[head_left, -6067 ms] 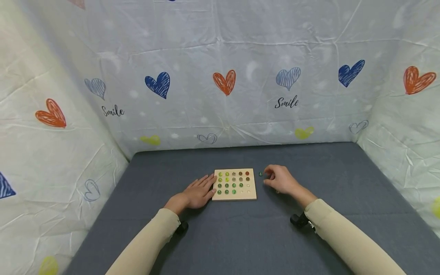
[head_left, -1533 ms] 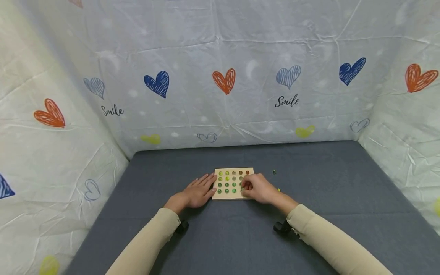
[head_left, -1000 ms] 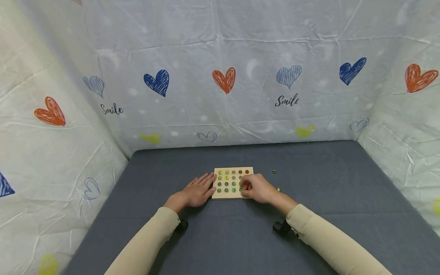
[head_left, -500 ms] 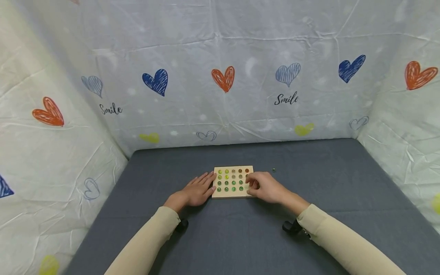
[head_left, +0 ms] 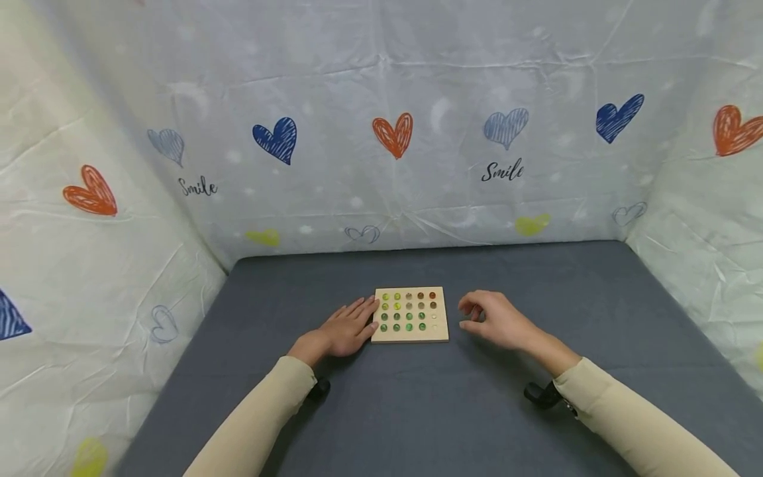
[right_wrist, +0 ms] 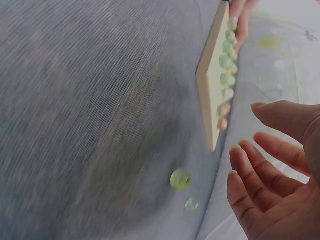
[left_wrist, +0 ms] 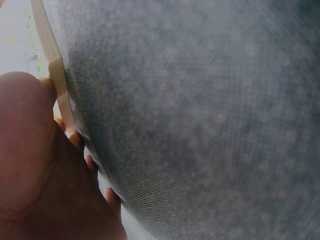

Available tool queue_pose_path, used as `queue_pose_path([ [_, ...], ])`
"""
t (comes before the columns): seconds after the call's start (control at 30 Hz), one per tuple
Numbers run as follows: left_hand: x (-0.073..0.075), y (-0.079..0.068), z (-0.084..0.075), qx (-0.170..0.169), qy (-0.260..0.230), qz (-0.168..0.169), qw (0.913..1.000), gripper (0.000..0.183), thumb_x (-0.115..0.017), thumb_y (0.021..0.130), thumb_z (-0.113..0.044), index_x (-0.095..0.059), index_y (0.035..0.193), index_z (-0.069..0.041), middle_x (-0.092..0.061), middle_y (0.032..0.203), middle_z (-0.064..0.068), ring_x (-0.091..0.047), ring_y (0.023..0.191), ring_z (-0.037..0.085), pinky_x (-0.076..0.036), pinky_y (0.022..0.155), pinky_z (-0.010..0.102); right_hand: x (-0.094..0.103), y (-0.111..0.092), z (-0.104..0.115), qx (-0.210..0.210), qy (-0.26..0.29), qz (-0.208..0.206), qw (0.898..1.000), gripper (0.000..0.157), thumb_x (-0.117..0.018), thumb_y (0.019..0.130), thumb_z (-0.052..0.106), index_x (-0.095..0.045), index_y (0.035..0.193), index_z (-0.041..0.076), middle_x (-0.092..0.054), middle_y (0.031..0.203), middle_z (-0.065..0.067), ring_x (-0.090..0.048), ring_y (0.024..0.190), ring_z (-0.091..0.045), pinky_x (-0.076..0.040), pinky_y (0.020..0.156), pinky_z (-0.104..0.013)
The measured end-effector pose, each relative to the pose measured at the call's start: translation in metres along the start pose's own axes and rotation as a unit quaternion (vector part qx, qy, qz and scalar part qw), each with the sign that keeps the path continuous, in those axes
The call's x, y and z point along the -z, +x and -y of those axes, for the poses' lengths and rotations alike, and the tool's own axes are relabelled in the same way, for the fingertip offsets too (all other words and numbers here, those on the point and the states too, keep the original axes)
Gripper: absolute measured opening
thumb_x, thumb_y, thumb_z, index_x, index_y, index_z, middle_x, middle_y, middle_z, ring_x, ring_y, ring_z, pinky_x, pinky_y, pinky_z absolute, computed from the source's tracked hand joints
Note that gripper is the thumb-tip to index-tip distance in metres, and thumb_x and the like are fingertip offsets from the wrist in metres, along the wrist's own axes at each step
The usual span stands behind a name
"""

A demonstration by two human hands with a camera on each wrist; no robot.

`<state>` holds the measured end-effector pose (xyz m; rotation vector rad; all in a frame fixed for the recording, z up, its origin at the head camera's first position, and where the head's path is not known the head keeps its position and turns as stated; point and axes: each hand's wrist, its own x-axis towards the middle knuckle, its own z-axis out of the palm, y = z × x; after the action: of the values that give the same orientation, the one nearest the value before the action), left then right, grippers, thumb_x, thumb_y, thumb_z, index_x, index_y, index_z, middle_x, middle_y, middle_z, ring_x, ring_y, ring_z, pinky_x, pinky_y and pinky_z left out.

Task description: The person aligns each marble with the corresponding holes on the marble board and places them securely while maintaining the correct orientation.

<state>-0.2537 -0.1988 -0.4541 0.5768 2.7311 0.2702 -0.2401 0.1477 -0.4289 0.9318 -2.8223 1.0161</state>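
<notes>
A pale wooden board (head_left: 441, 334) lies flat on the table, set with rows of glass marbles in yellow, green, brown and red. Two bare hollows (head_left: 434, 322) show at its front right. My left hand (head_left: 342, 332) rests along the board's left edge, fingers straight and fingertips on the rim. My right hand (head_left: 495, 319) hovers just right of the board, fingers loosely bent and apart from the thumb, with nothing between them. Below it in the right wrist view, a yellow-green marble (right_wrist: 180, 179) and a smaller-looking clear marble (right_wrist: 191, 204) lie on the cloth; the hand hides them in the head view.
A dark grey cloth (head_left: 417, 411) covers the table. White sheets printed with hearts (head_left: 393, 136) hang behind it and along both sides. Each wrist carries a black camera, such as the right wrist camera (head_left: 541, 395).
My right hand picked up a green marble beside the board and set it in the front row's fourth hollow. It has since drawn off rightward, fingers parted. My left hand stays put.
</notes>
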Motion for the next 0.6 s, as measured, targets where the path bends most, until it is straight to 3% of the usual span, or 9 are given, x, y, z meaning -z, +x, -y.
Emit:
queue_pose_path([
  [0.1, 0.003, -0.001, -0.003, -0.009, -0.008, -0.011, 0.9999, 0.063, -0.029, 0.113, -0.041, -0.015, 0.166, -0.010, -0.012, 0.172, 0.011, -0.009, 0.158, 0.032, -0.008, 0.126, 0.056, 0.006, -0.005, -0.009, -0.007, -0.007, -0.010, 1.000, 0.029, -0.078, 0.092, 0.009, -0.069, 0.118, -0.001, -0.069, 0.108, -0.015, -0.062, 0.086, -0.017, -0.054, 0.074, -0.036],
  [0.3, 0.001, 0.002, -0.002, -0.001, 0.004, -0.006, 1.0000, 0.064, -0.026, 0.113, -0.045, -0.011, 0.166, -0.014, -0.009, 0.172, 0.007, -0.006, 0.159, 0.029, -0.006, 0.126, 0.054, 0.015, -0.010, -0.026, -0.021, -0.018, -0.026, 0.999, 0.035, -0.077, 0.092, 0.009, -0.066, 0.123, -0.004, -0.066, 0.114, -0.019, -0.061, 0.086, -0.020, -0.053, 0.074, -0.037],
  [0.6, -0.002, 0.003, 0.000, 0.006, 0.005, -0.002, 1.0000, 0.063, -0.028, 0.113, -0.044, -0.012, 0.167, -0.015, -0.009, 0.173, 0.006, -0.006, 0.159, 0.028, -0.007, 0.126, 0.054, 0.019, -0.001, -0.046, -0.066, -0.013, -0.030, 0.997, 0.043, -0.075, 0.094, 0.009, -0.059, 0.130, -0.006, -0.061, 0.118, -0.024, -0.062, 0.093, -0.029, -0.054, 0.078, -0.046],
])
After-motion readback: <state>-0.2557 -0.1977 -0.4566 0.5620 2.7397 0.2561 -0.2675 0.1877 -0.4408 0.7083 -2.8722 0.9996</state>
